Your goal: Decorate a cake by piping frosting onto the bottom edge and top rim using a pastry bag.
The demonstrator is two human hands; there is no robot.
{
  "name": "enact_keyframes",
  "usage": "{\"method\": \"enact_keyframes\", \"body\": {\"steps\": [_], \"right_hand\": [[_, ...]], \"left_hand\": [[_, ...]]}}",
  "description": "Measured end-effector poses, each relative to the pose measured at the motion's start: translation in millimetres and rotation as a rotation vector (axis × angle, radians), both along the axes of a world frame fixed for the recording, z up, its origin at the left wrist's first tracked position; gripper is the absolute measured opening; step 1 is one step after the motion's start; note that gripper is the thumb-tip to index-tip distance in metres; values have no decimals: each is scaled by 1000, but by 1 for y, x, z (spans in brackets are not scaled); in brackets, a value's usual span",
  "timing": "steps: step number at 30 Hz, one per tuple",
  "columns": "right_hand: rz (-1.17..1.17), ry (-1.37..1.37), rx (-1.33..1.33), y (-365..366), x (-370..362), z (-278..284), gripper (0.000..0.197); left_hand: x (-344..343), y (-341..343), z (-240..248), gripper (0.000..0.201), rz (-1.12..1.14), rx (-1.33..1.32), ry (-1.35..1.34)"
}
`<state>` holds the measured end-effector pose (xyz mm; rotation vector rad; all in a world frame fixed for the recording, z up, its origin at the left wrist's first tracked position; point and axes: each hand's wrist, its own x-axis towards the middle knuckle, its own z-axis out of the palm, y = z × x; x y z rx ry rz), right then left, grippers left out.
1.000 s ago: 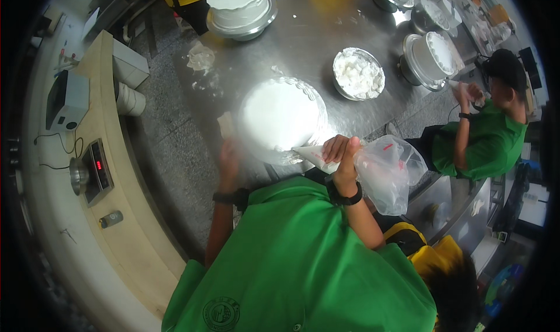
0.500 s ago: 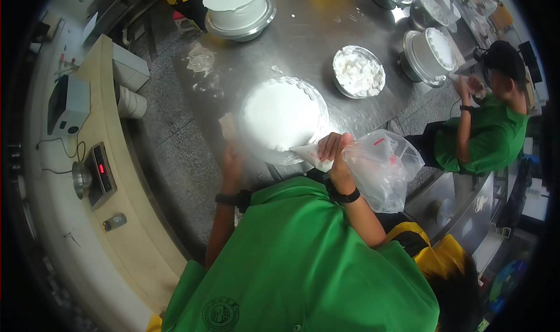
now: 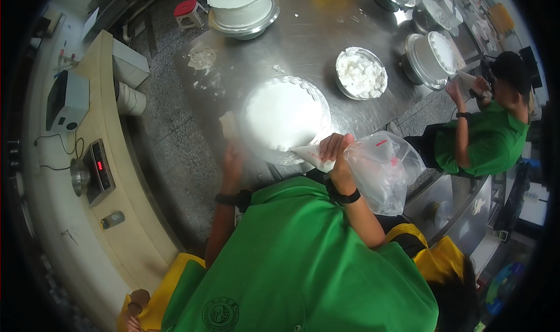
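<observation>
A round white-frosted cake [image 3: 280,115] stands in front of me, piped shells along its top rim. My right hand [image 3: 338,156] is closed round a clear plastic piping bag [image 3: 385,166] filled with white cream. The bag's tip meets the cake's near right edge, by a fresh blob of cream. My left hand [image 3: 232,163] is beside the cake's near left side, blurred, its fingers hard to make out. A pale patch [image 3: 227,124] lies just beyond those fingers; I cannot tell what it is.
A bowl of white cream [image 3: 361,74] sits right of the cake on the steel table [image 3: 303,34]. Another frosted cake [image 3: 239,5] stands at the far left. A co-worker in green [image 3: 484,128] stands at the right beside a cake [image 3: 431,55]. A red-topped stool [image 3: 188,10] is beyond the table.
The co-worker's piping bag has come up off their cake. A person in yellow has left the far left, uncovering the stool; a yellow-clad arm shows at lower left. My hands barely moved.
</observation>
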<state>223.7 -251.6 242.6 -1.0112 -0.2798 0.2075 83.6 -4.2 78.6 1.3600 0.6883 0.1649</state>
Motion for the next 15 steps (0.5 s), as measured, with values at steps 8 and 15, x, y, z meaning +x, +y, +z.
{"method": "enact_keyframes", "body": {"steps": [8,15], "right_hand": [[-69,-14,-46,7,-1,15,53],[-89,-31,-69,7,1,15,54]], "left_hand": [[-5,1,-7,53,0,-6,-19],[-2,-4,9,51,11,-30,13]]}}
